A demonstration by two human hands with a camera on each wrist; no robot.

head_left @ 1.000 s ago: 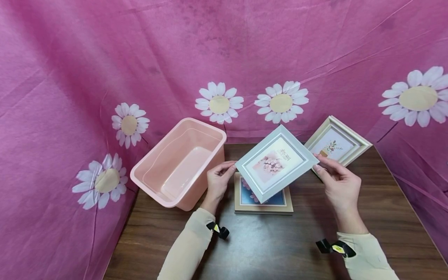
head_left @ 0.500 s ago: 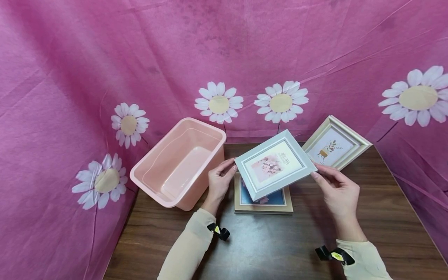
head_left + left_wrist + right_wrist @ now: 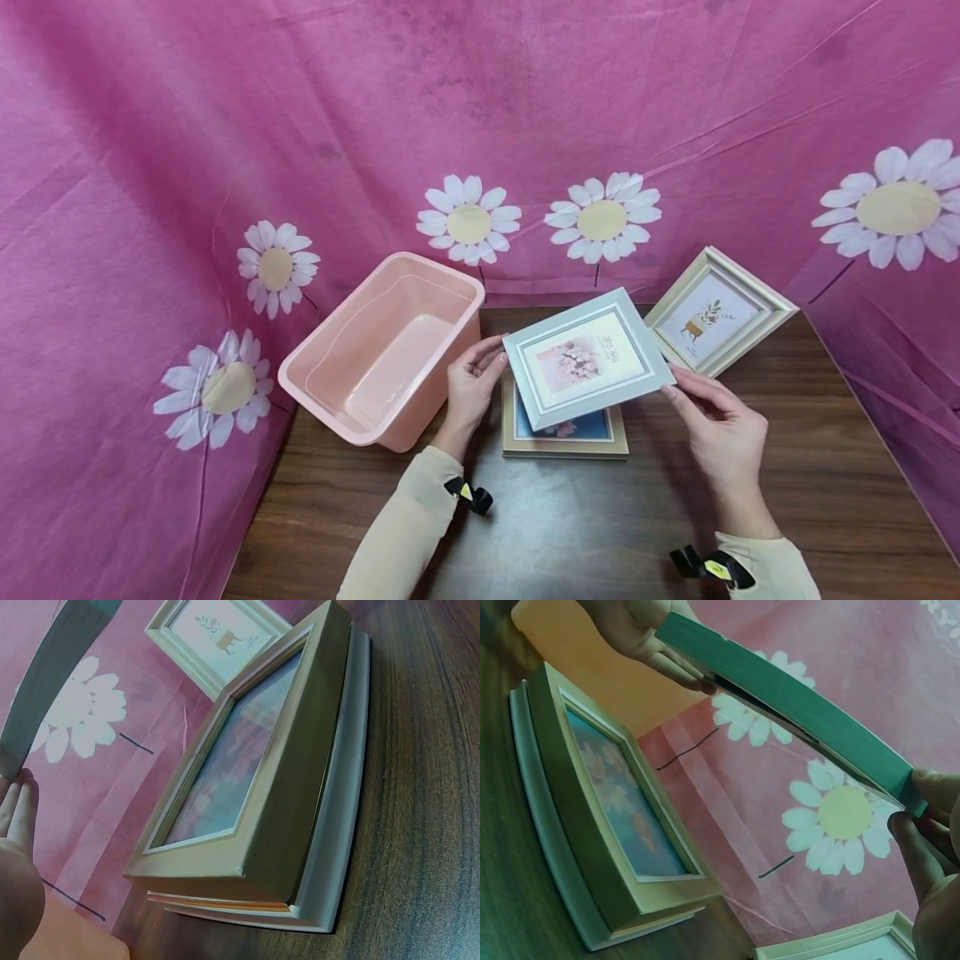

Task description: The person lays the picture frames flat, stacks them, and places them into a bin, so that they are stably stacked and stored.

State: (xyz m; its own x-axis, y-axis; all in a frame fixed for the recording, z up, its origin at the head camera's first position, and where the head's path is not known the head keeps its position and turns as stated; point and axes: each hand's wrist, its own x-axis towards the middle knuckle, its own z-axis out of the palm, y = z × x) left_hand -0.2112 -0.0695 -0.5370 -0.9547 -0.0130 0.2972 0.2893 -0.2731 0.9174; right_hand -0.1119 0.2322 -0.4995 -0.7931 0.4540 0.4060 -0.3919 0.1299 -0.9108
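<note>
Blue picture frame [image 3: 585,360] is up in the air, face up and tilted, above the gold frame [image 3: 565,450]. Our left hand [image 3: 471,390] pinches its left corner; our right hand [image 3: 726,433] pinches the near right one. Both grips catch only the edges, so a thumb slipping could let it swing or drop onto the gold frame's pane. That one lies on a white frame [image 3: 351,787] on the table [image 3: 570,533]; a knock could slide the pile. Right-wrist view: dark gap behind the blue frame; we cannot tell whether the backing is loose. Cream frame [image 3: 708,321] leans close by; swinging the far corner wide might topple it. Pink bin [image 3: 416,421] sits beside our left hand.
</note>
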